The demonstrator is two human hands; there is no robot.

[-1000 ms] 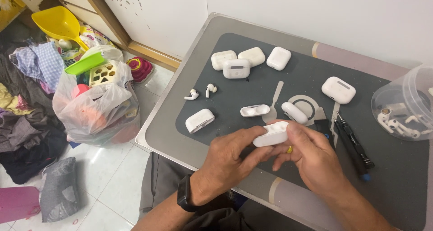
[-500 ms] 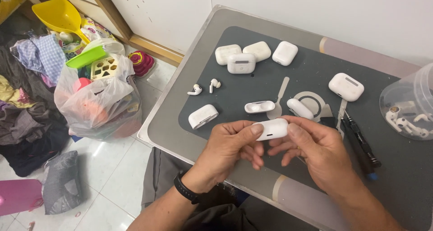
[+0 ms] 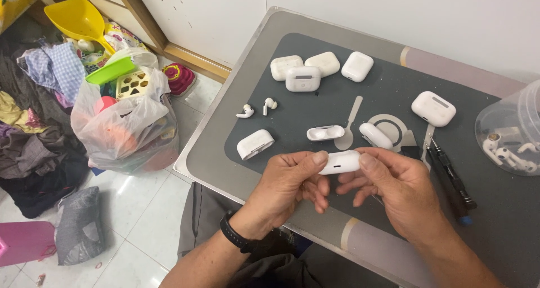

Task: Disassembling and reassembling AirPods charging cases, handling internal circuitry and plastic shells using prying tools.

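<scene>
Both hands have the white earbud case (image 3: 339,162) pinched end to end over the dark mat (image 3: 394,85), left hand (image 3: 287,184) fingers clamped on one end, right hand (image 3: 396,189) on the other. Best bet here, I'd say: keep the grip light and the case low over the mat so it can't drop far. It's glossy, rounded, with a small dark slot facing up. Spare cases (image 3: 304,74) sit at the mat's far edge.

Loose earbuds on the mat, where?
Head view: two loose earbuds lie on the dark mat, left part, below the three-case cluster, above a single case.
</scene>
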